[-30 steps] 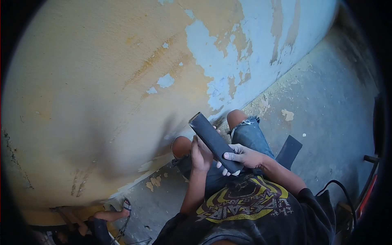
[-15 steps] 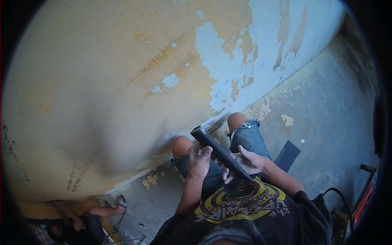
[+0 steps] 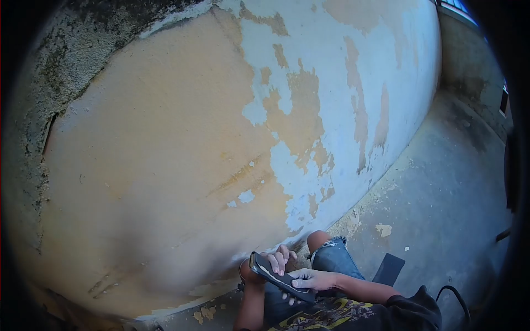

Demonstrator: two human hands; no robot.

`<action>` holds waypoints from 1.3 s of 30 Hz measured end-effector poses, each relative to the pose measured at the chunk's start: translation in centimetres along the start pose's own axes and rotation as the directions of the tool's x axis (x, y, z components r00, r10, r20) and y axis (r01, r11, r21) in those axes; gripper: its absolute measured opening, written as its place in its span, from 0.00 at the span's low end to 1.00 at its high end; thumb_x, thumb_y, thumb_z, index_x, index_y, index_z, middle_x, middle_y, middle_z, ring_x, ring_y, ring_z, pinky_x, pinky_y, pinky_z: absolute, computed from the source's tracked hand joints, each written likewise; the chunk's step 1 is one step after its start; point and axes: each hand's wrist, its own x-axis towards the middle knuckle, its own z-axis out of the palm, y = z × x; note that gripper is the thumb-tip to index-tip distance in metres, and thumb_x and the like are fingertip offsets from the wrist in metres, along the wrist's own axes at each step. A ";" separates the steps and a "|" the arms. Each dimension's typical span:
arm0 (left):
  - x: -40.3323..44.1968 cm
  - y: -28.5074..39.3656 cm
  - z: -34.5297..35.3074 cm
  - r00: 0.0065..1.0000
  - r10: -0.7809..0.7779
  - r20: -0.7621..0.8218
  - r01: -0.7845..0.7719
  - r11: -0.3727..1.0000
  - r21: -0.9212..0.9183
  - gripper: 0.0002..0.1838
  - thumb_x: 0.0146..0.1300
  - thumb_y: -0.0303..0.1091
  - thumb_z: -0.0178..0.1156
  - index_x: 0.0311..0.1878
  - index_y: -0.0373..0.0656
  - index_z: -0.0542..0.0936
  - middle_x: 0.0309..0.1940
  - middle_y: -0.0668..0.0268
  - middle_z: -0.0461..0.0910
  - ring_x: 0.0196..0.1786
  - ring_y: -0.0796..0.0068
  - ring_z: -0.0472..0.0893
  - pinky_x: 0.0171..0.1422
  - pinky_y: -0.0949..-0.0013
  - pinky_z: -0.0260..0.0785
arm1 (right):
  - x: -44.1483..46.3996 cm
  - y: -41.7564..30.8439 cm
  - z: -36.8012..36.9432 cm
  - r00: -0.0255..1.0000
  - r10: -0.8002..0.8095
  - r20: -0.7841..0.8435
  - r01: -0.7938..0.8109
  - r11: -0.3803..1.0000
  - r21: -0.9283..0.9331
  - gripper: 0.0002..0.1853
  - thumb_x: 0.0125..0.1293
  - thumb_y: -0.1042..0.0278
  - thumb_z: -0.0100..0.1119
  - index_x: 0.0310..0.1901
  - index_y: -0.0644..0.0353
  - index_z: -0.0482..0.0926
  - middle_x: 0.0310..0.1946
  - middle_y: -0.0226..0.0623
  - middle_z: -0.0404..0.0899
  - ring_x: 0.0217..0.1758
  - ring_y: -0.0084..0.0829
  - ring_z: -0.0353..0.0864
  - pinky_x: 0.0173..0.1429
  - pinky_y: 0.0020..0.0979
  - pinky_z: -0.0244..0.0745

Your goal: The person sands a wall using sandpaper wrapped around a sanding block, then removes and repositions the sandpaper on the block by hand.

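A long black sanding block (image 3: 284, 282) lies tilted across my lap, with a pale line along its side. My left hand (image 3: 277, 260) is around its upper part, fingers bent over the top face. My right hand (image 3: 313, 279) grips the lower part, thumb pressed on top and fingertips showing below the edge. The palms are partly hidden by the block. Whitish dust covers the fingers. Just past the hands, the wall (image 3: 165, 165) has yellowish bare patches and peeling pale blue paint.
A dark flat rectangular sheet (image 3: 389, 269) lies on the concrete floor (image 3: 436, 187) to the right. Paint flakes (image 3: 383, 229) are scattered along the wall's foot. A black cable (image 3: 457, 295) curves at lower right. Rough dark masonry (image 3: 72, 60) shows at upper left.
The view has tilted up, so more wall shows and my hands sit lower. The block has turned over somewhat, and my right hand's thumb now presses on it. The other person has left view.
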 end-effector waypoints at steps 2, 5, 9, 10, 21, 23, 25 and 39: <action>-0.9 0.0 -0.8 0.988 -0.129 0.079 0.123 0.990 0.073 0.29 0.73 0.63 0.41 0.32 0.51 0.79 0.25 0.73 0.76 0.45 0.71 0.66 0.66 0.49 0.58 | 0.1 0.5 -0.6 0.996 -0.084 -0.022 0.078 0.980 -0.183 0.21 0.75 0.52 0.54 0.55 0.64 0.75 0.45 0.34 0.83 0.43 0.23 0.84 0.50 0.26 0.79; -0.1 0.1 0.3 0.987 -0.152 0.044 0.152 0.988 -0.003 0.29 0.71 0.62 0.44 0.44 0.46 0.81 0.28 0.71 0.77 0.42 0.70 0.68 0.65 0.49 0.60 | 0.0 0.7 1.0 0.980 -0.166 -0.111 0.142 0.969 -0.200 0.20 0.74 0.53 0.56 0.52 0.64 0.78 0.42 0.31 0.83 0.42 0.20 0.83 0.50 0.23 0.77; 1.6 1.8 3.5 0.715 -0.021 -0.699 0.294 0.916 0.273 0.37 0.66 0.47 0.64 0.72 0.38 0.64 0.51 0.59 0.77 0.53 0.66 0.78 0.58 0.64 0.71 | 0.1 -0.8 -0.2 0.820 -0.433 -0.375 0.319 0.889 -0.328 0.18 0.74 0.56 0.57 0.53 0.65 0.78 0.39 0.30 0.83 0.40 0.19 0.82 0.46 0.23 0.76; 2.1 1.7 3.3 0.596 0.232 -0.769 0.367 0.773 0.518 0.36 0.66 0.45 0.65 0.71 0.38 0.65 0.55 0.58 0.76 0.54 0.67 0.78 0.58 0.67 0.72 | 0.1 -1.6 -1.4 0.723 -0.515 -0.460 0.352 0.848 -0.396 0.18 0.74 0.57 0.57 0.53 0.65 0.78 0.39 0.30 0.83 0.39 0.19 0.81 0.45 0.23 0.76; -4.4 3.7 -2.4 0.698 0.685 -0.209 0.645 -0.476 0.598 0.50 0.59 0.49 0.62 0.79 0.45 0.47 0.79 0.44 0.34 0.80 0.34 0.32 0.77 0.29 0.27 | 4.7 -13.1 -6.7 0.471 -0.785 -0.402 0.393 0.595 -0.701 0.16 0.73 0.60 0.59 0.48 0.67 0.79 0.34 0.32 0.83 0.35 0.21 0.82 0.42 0.25 0.77; -4.2 3.4 -3.8 0.682 0.690 -0.240 0.681 -0.482 0.551 0.50 0.59 0.53 0.63 0.79 0.47 0.49 0.79 0.43 0.33 0.79 0.31 0.32 0.75 0.27 0.25 | 5.0 -17.6 -2.0 0.415 -0.821 -0.391 0.471 0.562 -0.680 0.16 0.73 0.58 0.59 0.46 0.67 0.79 0.32 0.32 0.83 0.33 0.21 0.82 0.39 0.25 0.76; -4.4 2.9 -5.1 0.661 0.701 -0.268 0.724 -0.502 0.473 0.55 0.54 0.59 0.67 0.79 0.50 0.50 0.78 0.40 0.31 0.79 0.29 0.29 0.73 0.23 0.20 | 5.4 -17.3 -2.6 0.441 -0.801 -0.405 0.465 0.590 -0.660 0.16 0.73 0.58 0.59 0.47 0.66 0.79 0.33 0.32 0.83 0.33 0.21 0.81 0.39 0.25 0.76; -5.4 1.1 -7.2 0.648 0.738 -0.191 0.718 -0.507 0.477 0.61 0.47 0.63 0.71 0.80 0.52 0.49 0.79 0.40 0.31 0.78 0.28 0.29 0.72 0.22 0.20 | 4.9 -13.0 -6.8 0.506 -0.738 -0.447 0.438 0.666 -0.603 0.14 0.72 0.60 0.60 0.46 0.66 0.81 0.32 0.32 0.83 0.34 0.19 0.81 0.41 0.24 0.76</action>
